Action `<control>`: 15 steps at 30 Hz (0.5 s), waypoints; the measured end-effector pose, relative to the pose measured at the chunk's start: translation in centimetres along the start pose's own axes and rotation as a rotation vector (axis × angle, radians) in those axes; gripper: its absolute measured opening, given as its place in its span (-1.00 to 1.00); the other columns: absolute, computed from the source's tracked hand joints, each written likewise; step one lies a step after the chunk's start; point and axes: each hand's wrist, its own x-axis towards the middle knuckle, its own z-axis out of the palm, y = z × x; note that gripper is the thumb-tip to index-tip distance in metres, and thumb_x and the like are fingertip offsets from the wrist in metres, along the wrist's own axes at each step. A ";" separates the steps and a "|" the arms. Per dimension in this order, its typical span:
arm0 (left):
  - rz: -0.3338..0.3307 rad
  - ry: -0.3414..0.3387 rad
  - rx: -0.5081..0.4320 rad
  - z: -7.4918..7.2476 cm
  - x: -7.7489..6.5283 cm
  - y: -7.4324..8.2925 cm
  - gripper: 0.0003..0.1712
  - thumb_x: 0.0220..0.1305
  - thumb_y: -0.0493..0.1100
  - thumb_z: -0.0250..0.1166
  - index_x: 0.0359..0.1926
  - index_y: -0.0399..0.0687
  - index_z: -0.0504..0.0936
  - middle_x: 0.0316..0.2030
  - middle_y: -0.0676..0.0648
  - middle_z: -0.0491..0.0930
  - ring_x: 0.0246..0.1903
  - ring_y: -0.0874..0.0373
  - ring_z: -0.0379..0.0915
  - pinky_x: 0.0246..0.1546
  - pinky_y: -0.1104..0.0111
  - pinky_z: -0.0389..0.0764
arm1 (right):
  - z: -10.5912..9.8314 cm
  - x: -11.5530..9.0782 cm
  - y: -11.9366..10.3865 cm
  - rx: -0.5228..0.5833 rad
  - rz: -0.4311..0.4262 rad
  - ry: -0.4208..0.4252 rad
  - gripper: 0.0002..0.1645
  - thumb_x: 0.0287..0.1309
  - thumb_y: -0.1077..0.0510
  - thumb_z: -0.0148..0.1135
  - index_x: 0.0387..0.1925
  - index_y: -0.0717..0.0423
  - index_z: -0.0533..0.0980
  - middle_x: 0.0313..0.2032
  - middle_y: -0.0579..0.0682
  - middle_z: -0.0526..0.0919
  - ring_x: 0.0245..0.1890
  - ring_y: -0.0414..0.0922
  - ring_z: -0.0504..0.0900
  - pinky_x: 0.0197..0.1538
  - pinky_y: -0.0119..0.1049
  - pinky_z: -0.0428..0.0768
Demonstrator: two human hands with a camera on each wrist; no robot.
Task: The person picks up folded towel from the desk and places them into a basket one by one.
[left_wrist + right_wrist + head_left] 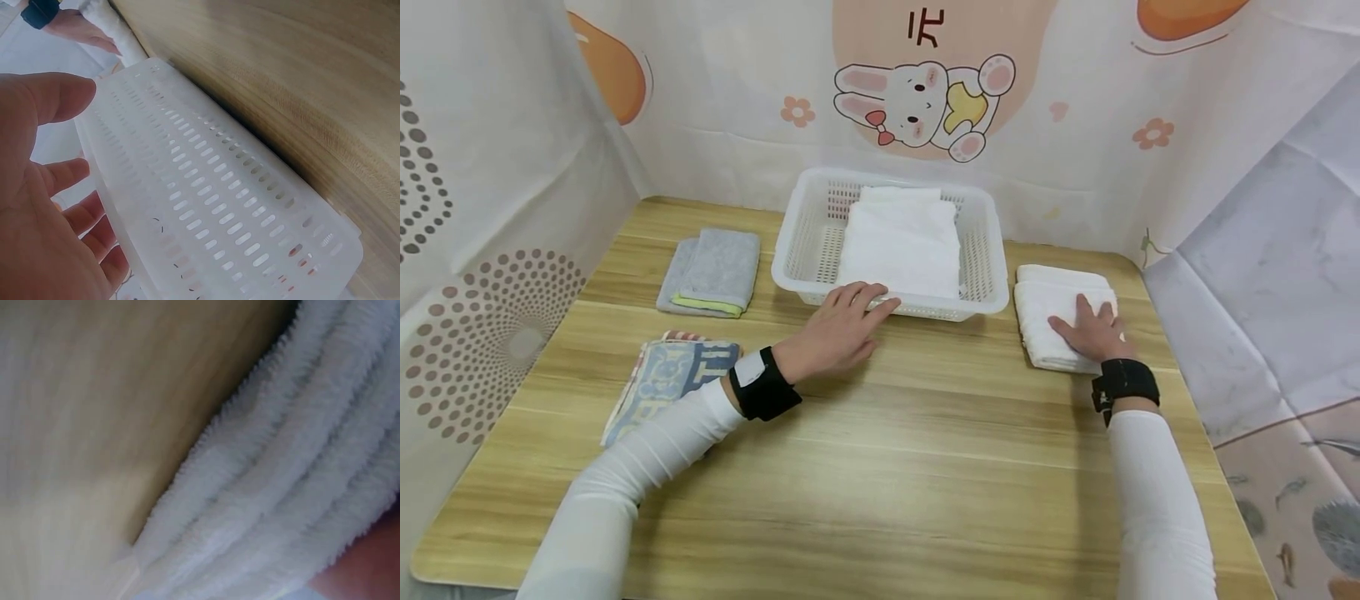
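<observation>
A white plastic basket (790, 242) stands at the back middle of the table, with a folded white towel (902, 242) inside. My left hand (837, 329) is at the basket's front rim, fingers loosely extended over it; in the left wrist view the spread fingers (84, 212) lie along the rim of the perforated wall. On the right, my right hand (1093, 332) rests with spread fingers on top of a folded white towel (1037, 308). Thick stacked layers of that towel (262, 487) fill much of the right wrist view.
A folded grey towel (722, 267) with a yellow-green edge lies left of the basket. Nearer, a patterned blue towel (662, 375) is partly covered by my left forearm. Printed curtains (737, 100) rise behind the wooden table (910, 483) and at both sides.
</observation>
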 end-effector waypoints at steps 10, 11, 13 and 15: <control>-0.012 -0.022 -0.010 -0.2 0.1 0.1 -0.25 0.28 -0.12 0.35 0.41 -0.14 0.27 0.31 -0.24 0.25 0.26 -0.14 0.19 0.25 0.06 0.25 | 0.6 -0.6 -0.4 -0.011 -0.050 0.017 0.13 0.43 -0.39 -0.27 0.50 0.35 -0.42 0.32 0.70 -0.59 0.28 0.73 -0.50 0.22 0.60 -0.25; -0.013 -0.023 -0.010 -0.2 0.1 0.1 -0.25 0.28 -0.12 0.34 0.42 -0.14 0.27 0.32 -0.24 0.25 0.26 -0.14 0.19 0.25 0.06 0.25 | 0.7 -0.6 -0.3 -0.008 -0.055 0.016 0.14 0.42 -0.40 -0.27 0.50 0.36 -0.42 0.32 0.71 -0.59 0.28 0.73 -0.50 0.22 0.60 -0.25; -0.014 -0.023 -0.011 -0.2 0.1 0.1 -0.25 0.28 -0.12 0.34 0.42 -0.14 0.27 0.31 -0.24 0.25 0.26 -0.14 0.19 0.26 0.06 0.26 | 0.9 -0.7 -0.3 -0.010 -0.060 0.018 0.15 0.42 -0.41 -0.27 0.50 0.36 -0.42 0.32 0.71 -0.59 0.28 0.72 -0.51 0.23 0.59 -0.27; -0.010 -0.021 -0.008 -0.1 0.1 0.0 -0.25 0.27 -0.11 0.34 0.41 -0.14 0.27 0.31 -0.24 0.25 0.25 -0.14 0.19 0.26 0.06 0.25 | 0.9 -0.8 -0.2 -0.010 -0.062 0.021 0.15 0.42 -0.41 -0.27 0.50 0.36 -0.41 0.33 0.70 -0.58 0.28 0.72 -0.51 0.22 0.59 -0.27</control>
